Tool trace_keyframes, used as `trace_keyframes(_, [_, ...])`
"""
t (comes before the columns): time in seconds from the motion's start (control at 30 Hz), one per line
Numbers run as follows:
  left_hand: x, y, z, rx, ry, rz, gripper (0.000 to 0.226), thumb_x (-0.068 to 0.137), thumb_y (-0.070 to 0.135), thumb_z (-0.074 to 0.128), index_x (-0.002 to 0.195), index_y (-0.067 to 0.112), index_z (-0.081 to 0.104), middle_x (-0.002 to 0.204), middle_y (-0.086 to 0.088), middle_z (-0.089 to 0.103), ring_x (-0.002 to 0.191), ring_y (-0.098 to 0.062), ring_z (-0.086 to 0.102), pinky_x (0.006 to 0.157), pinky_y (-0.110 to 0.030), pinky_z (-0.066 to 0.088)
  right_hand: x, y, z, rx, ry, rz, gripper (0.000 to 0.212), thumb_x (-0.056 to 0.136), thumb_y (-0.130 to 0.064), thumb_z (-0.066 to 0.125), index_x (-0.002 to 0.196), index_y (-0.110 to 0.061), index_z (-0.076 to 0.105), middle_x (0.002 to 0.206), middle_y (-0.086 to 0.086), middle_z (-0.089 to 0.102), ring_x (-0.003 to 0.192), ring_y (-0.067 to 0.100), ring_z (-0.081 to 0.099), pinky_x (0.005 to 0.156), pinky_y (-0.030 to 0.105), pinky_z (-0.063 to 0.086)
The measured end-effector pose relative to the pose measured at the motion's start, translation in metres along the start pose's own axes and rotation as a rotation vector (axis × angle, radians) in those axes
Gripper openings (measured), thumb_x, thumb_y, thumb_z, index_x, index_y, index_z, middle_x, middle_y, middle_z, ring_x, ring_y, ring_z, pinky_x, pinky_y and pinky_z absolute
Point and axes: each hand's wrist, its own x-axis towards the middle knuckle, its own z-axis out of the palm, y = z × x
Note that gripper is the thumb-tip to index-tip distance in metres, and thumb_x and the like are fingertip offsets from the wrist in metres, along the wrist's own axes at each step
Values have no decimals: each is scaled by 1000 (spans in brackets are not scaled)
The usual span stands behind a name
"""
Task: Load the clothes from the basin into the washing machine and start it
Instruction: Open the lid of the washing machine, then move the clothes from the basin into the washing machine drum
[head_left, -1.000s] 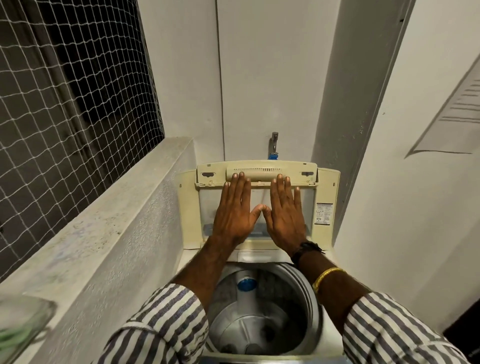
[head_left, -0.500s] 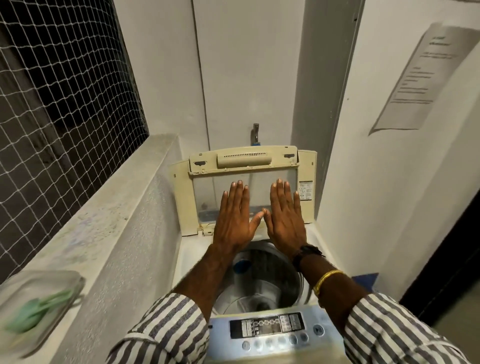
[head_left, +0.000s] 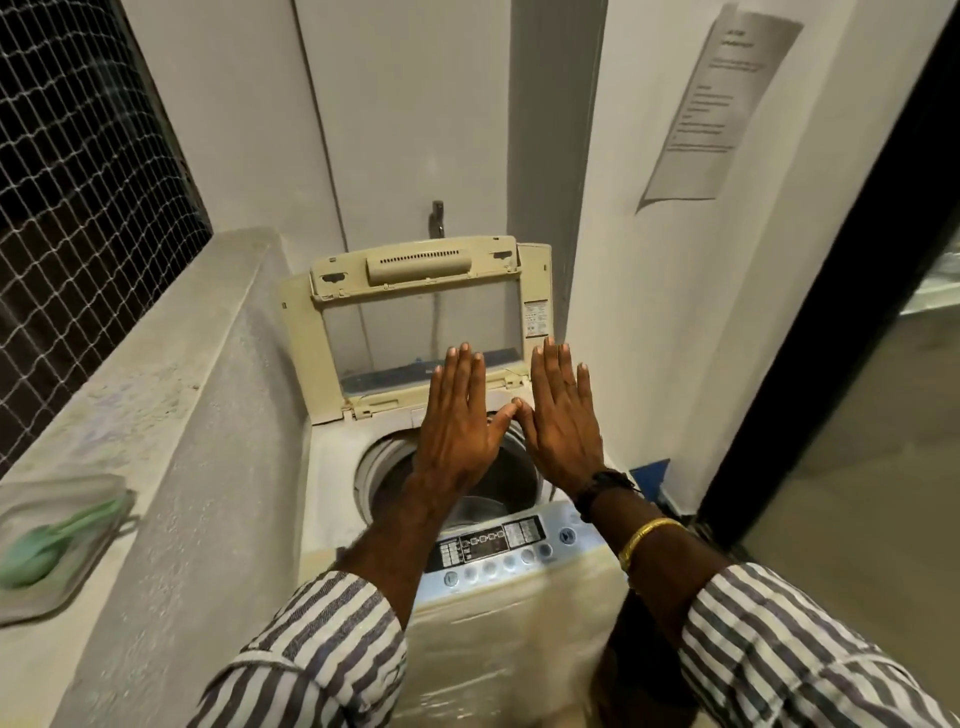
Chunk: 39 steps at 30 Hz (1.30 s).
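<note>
A cream top-loading washing machine (head_left: 332, 467) stands against the back wall with its folding lid (head_left: 415, 322) raised upright. The drum opening (head_left: 514, 478) is dark; what lies inside it cannot be made out. My left hand (head_left: 457, 415) and my right hand (head_left: 558, 415) hover flat, fingers straight, side by side with thumbs nearly touching, above the drum and in front of the lid's lower edge. Neither holds anything. The control panel (head_left: 498, 545) with round buttons runs along the machine's near edge. No basin or clothes are in view.
A concrete ledge (head_left: 171, 374) runs along the left under a netted window (head_left: 78, 182). A clear lidded box with a green scoop (head_left: 57, 540) sits on that ledge. A tap (head_left: 438, 215) is on the back wall. A paper notice (head_left: 719, 104) hangs on the right wall.
My view has pulled back and my hands have come away from the raised lid, moving lower toward the drum. The control panel has come into view.
</note>
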Motion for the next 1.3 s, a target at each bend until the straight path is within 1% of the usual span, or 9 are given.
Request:
trace_keyframes(0.3, [-6, 68, 25, -39, -36, 29, 81, 99, 62, 20, 159, 9, 4, 167, -8, -6, 154, -20, -10, 125, -44, 3, -43, 56, -39, -61, -5, 86, 71, 106, -48, 26, 162, -9, 6, 170, 10, -5, 157, 24, -8, 127, 48, -1])
trace_keyframes(0.47, [-12, 120, 43, -114, -19, -34, 81, 100, 60, 29, 159, 10, 5, 167, -6, -4, 154, -20, -8, 126, -44, 4, -71, 96, -60, -66, -55, 130, 75, 104, -54, 24, 162, -11, 1, 170, 8, -10, 156, 21, -14, 127, 46, -7])
trace_keyframes(0.57, [-19, 157, 50, -147, -8, -40, 81, 99, 62, 24, 159, 10, 4, 167, -6, -4, 154, -18, -9, 126, -38, -2, -88, 119, -74, -57, -74, 144, 77, 103, -59, 16, 162, -11, 1, 170, 7, -10, 156, 22, -13, 127, 46, -6])
trace_keyframes(0.7, [-28, 197, 62, -187, -16, -62, 81, 98, 65, 17, 159, 14, 1, 167, -4, -6, 153, -16, -10, 125, -38, -1, -111, 146, -91, -55, -98, 170, 84, 99, -67, 2, 162, -12, 0, 170, 7, -10, 156, 23, -13, 127, 45, -8])
trace_keyframes(0.87, [-37, 238, 78, -219, -70, -85, 80, 98, 64, 14, 159, 15, -1, 167, -1, -10, 153, -14, -13, 125, -35, -4, -138, 178, -109, -31, -117, 200, 81, 100, -65, 10, 162, -15, -5, 169, 4, -15, 155, 20, -18, 125, 40, -15])
trace_keyframes(1.03, [-51, 269, 95, -239, -94, -83, 84, 96, 68, 8, 159, 13, 4, 167, -1, -5, 153, -14, -8, 124, -30, -5, -163, 201, -118, -12, -138, 229, 85, 97, -69, -2, 161, -15, -5, 168, 4, -17, 155, 22, -17, 126, 43, -10])
trace_keyframes(1.2, [-56, 281, 114, -286, -153, -98, 80, 98, 66, 15, 159, 16, 3, 166, 3, -6, 152, -8, -11, 122, -22, -10, -180, 218, -114, -23, -158, 288, 79, 101, -64, 9, 161, -15, -7, 169, 5, -15, 156, 22, -16, 127, 46, -4])
trace_keyframes(1.27, [-56, 285, 120, -341, -185, -115, 78, 98, 64, 19, 159, 18, 7, 167, 3, 0, 150, -3, -9, 118, -15, -10, -185, 223, -112, -14, -154, 319, 78, 102, -62, 14, 161, -15, -5, 169, 5, -12, 156, 22, -13, 127, 46, -3])
trace_keyframes(1.3, [-56, 286, 124, -376, -193, -118, 77, 98, 65, 20, 159, 17, 12, 166, 2, 7, 151, -4, -3, 117, -12, -7, -187, 226, -110, -7, -158, 333, 78, 102, -62, 15, 161, -15, -4, 170, 5, -10, 156, 22, -13, 127, 46, -3])
